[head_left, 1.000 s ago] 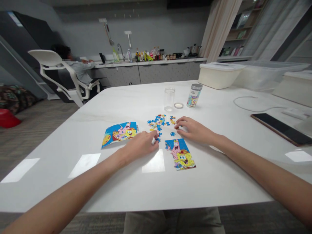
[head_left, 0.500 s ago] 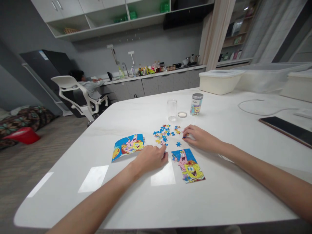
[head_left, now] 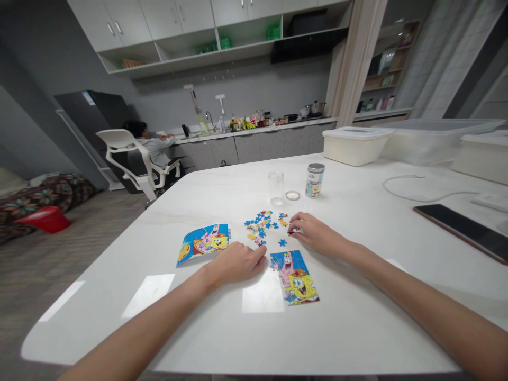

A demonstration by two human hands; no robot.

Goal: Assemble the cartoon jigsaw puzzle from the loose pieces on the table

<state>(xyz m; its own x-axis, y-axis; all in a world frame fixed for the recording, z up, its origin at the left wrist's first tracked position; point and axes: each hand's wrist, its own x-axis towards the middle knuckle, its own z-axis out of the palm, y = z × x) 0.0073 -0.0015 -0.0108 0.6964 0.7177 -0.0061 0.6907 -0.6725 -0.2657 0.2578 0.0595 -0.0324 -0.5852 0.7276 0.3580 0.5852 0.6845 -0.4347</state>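
A partly joined cartoon puzzle [head_left: 297,279] lies flat on the white table, between my forearms. Beyond it is a loose cluster of small puzzle pieces [head_left: 260,225], with one blue piece [head_left: 282,243] apart from the rest. My left hand [head_left: 241,262] rests with curled fingers between the picture sheet [head_left: 204,242] and the puzzle; whether it holds anything is hidden. At the cluster's right edge, my right hand [head_left: 311,232] pinches a small dark-edged puzzle piece [head_left: 292,232] in its fingertips.
Behind the pieces stand a clear jar [head_left: 277,189], a ring lid [head_left: 292,196] and a printed can [head_left: 315,181]. To the right are a phone [head_left: 462,230], a cable and plastic boxes [head_left: 355,146]. A person [head_left: 153,145] sits at the far counter.
The camera view has tilted and shifted slightly, so the room appears lower. Both hands keep nearly the same places relative to the pieces.
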